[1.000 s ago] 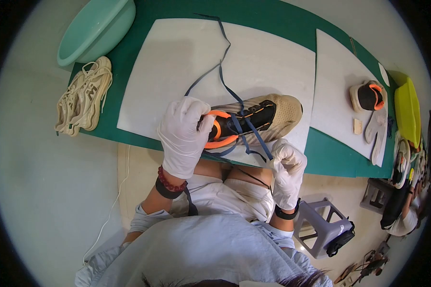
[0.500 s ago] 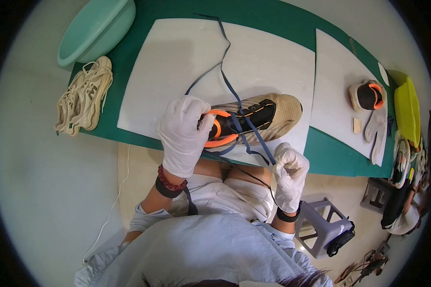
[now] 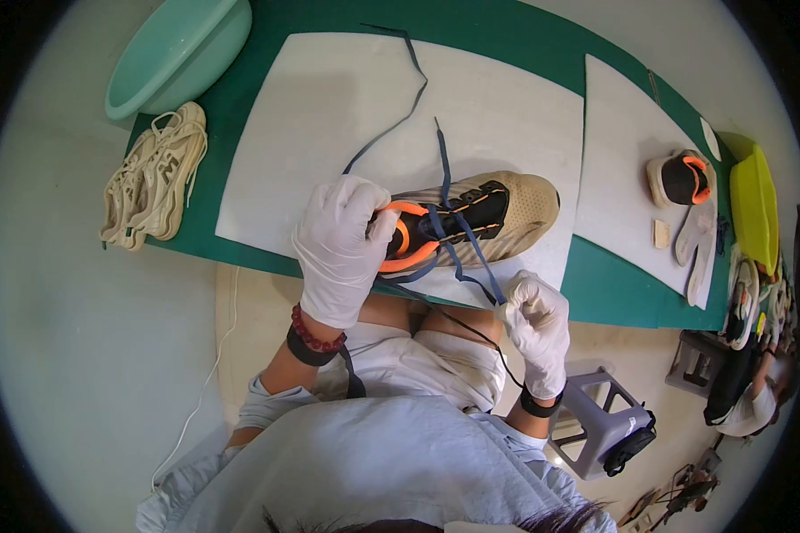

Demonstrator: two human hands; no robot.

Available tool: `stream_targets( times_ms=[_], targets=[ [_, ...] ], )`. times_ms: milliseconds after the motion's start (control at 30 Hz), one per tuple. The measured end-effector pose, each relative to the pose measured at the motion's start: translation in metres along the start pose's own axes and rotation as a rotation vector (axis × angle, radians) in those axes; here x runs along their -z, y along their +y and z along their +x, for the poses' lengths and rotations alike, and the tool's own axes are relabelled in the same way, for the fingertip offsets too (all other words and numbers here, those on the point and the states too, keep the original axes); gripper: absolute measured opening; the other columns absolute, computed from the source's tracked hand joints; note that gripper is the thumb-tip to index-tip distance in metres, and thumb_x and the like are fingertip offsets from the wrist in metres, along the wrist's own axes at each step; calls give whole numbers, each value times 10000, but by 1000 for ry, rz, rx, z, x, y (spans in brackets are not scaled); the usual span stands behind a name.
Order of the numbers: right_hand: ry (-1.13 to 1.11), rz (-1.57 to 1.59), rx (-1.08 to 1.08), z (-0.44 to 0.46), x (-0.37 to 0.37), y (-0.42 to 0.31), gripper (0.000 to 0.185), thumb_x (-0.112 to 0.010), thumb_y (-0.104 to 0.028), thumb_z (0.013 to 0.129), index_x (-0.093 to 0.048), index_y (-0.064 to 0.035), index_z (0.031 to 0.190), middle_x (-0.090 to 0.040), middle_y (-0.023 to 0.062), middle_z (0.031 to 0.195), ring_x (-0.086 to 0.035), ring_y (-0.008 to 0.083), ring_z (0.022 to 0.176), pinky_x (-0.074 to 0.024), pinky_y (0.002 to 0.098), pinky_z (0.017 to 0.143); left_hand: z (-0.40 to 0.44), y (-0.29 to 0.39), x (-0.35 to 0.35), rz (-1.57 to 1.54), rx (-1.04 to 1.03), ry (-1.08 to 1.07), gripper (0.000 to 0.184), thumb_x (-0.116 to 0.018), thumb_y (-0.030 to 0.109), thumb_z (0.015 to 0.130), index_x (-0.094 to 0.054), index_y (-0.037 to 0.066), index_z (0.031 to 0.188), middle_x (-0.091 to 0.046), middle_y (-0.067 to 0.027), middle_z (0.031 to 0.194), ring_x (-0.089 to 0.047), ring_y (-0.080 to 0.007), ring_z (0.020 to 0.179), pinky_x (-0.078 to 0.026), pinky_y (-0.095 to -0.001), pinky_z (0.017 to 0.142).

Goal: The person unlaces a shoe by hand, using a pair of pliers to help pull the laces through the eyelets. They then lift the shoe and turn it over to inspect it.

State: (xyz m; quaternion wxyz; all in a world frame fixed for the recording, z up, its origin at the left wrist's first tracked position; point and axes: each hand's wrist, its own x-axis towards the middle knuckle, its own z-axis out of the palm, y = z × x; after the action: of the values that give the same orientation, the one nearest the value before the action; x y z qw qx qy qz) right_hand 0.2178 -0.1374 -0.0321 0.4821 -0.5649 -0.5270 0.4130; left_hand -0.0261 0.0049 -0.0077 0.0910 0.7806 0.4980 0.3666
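Note:
A beige sneaker [image 3: 532, 206] with a black tongue and orange collar lies on the white board, its toe to the right. My gloved left hand [image 3: 340, 253] is closed around the heel end of this shoe, thumb at the collar. Near the table's front edge, my gloved right hand [image 3: 539, 330] pinches a dark blue shoelace [image 3: 482, 252] that runs taut from the eyelets. Beyond the shoe, one loose lace end points away. Another length of lace stretches from beside my left hand toward the far edge of the board.
White sneakers [image 3: 164, 178] and a mint-green basin [image 3: 182, 53] stand at the left. On a second white board [image 3: 627, 164] to the right are another shoe [image 3: 680, 180], insoles [image 3: 695, 244] and a small tan block [image 3: 661, 234]. A yellow-green basin [image 3: 756, 204] and a grey stool [image 3: 591, 417] are further right.
The loose lace end beyond the shoe has drawn back toward the eyelets and shows a shorter length. My right hand has shifted only slightly; my left hand stays on the heel.

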Motion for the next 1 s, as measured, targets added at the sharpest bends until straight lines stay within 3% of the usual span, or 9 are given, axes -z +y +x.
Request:
stream_targets(
  times_ms=[100,133,233,267,400,500,833,933,1000],
  targets=[
    [257,68,-74,10,-2,-23,190,-747,-119,986,-605,-30,895,-610,43,891,-545,165,806,-435,292,734,1,-1,1,16,-13,-2,213,-813,81,771,-678,145,922,-670,-4,933,-629,-255,853,-528,-394,713],
    [420,3,-39,14,-3,-28,119,-721,-124,1025,-663,-28,983,-652,48,926,-587,153,826,-476,274,778,1,-1,1,22,-19,-4,213,-813,83,769,-677,146,921,-669,-4,931,-628,-255,854,-528,-395,713],
    [518,-250,-32,34,-5,-59,120,-731,-154,1023,-704,-37,1029,-698,63,966,-623,141,841,-504,273,772,0,5,2,-84,89,-53,177,-781,-28,818,-679,52,938,-675,-80,925,-658,-259,846,-541,-357,756],
    [446,-220,68,40,-8,-53,183,-760,-229,1013,-734,-48,1020,-722,76,948,-666,152,845,-523,298,721,0,5,3,-69,72,-48,176,-781,-28,820,-677,50,939,-673,-80,924,-661,-257,844,-543,-353,757],
    [160,-326,-223,55,-32,-57,289,-816,-307,961,-701,-52,891,-710,78,869,-684,231,779,-542,341,685,3,5,5,-43,32,-37,172,-778,-28,826,-675,46,942,-671,-80,924,-665,-249,837,-546,-344,758],
    [176,-503,-43,58,-38,-38,314,-823,-295,954,-656,-50,850,-690,81,844,-657,239,714,-528,343,664,2,5,4,-55,46,-37,171,-777,-29,826,-677,47,943,-674,-79,928,-665,-248,836,-545,-344,759],
    [167,54,-149,51,-35,-24,181,-726,-29,952,-598,-22,823,-593,13,803,-550,100,724,-471,286,667,3,6,5,-31,35,-39,179,-783,-31,807,-689,51,935,-682,-76,934,-655,-255,861,-543,-358,773],
    [197,123,-67,45,-34,-12,198,-695,13,949,-562,-20,806,-579,1,821,-531,92,749,-460,271,698,1,1,0,-19,-3,13,237,-835,89,750,-673,157,909,-669,9,921,-623,-251,851,-523,-388,720],
    [198,141,-77,43,-33,-12,209,-685,24,946,-546,-25,797,-578,7,825,-527,96,758,-454,265,712,2,5,4,-24,30,-23,200,-802,11,784,-687,87,929,-680,-45,928,-642,-261,868,-534,-374,763]
  ],
)
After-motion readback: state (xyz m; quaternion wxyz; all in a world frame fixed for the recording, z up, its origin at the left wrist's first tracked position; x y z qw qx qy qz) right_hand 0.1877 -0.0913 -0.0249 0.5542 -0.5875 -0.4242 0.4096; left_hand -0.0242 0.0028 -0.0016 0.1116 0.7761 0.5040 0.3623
